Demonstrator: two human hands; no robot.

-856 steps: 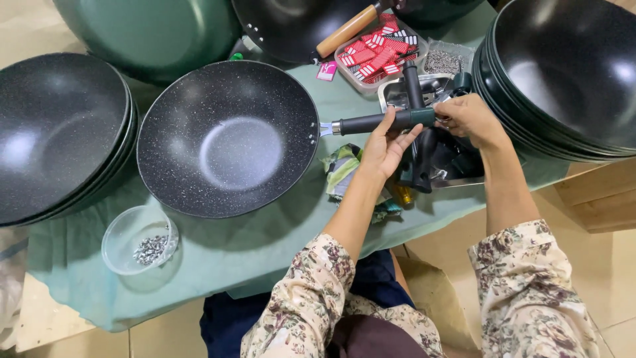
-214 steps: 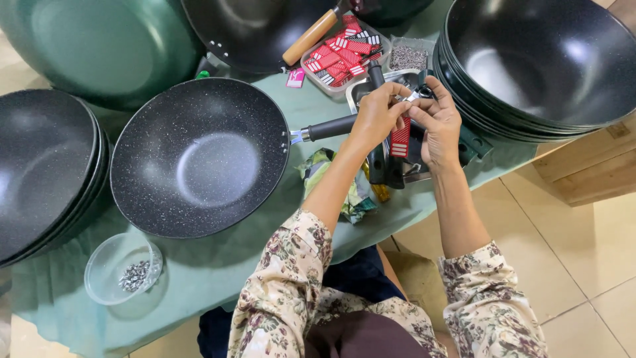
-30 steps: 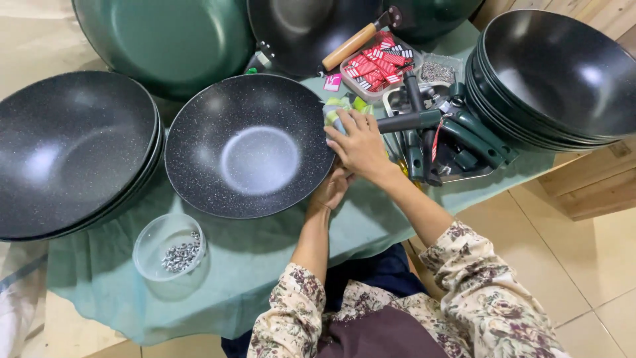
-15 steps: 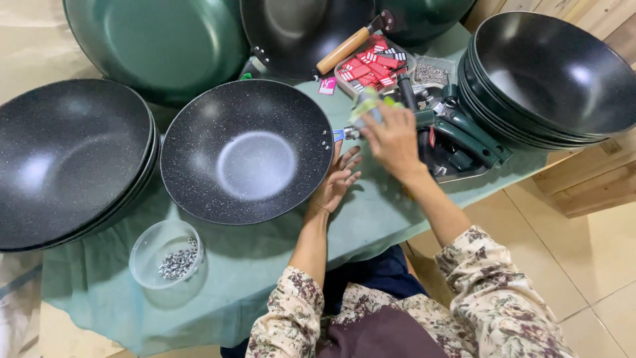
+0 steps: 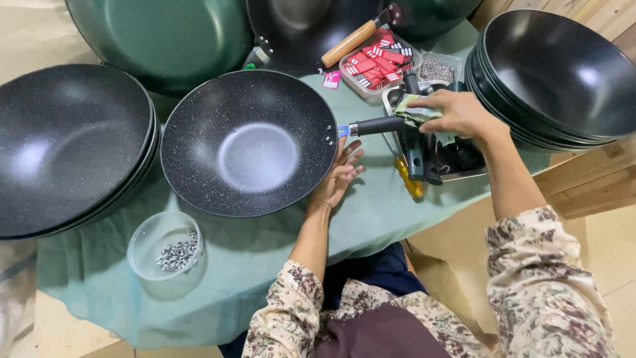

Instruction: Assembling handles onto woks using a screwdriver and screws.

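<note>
A black speckled wok (image 5: 248, 142) sits on the green cloth (image 5: 265, 265) in front of me, its dark handle (image 5: 377, 125) pointing right. My left hand (image 5: 339, 176) rests open with fingers spread against the wok's right rim, under the handle joint. My right hand (image 5: 457, 113) is closed on a crumpled greenish wrapper (image 5: 414, 113) at the outer end of the handle, above a tray of dark handles (image 5: 437, 156).
Stacks of black woks stand at left (image 5: 66, 146) and right (image 5: 563, 73). A green wok (image 5: 165, 36) and a wooden-handled wok (image 5: 311, 26) lie behind. A tub of red packets (image 5: 374, 63), a yellow-handled screwdriver (image 5: 409, 178) and a clear tub of small metal parts (image 5: 165, 248) are nearby.
My right hand has moved right and away from the wok rim to the handle's end with the wrapper. The left hand stays at the wok's rim.
</note>
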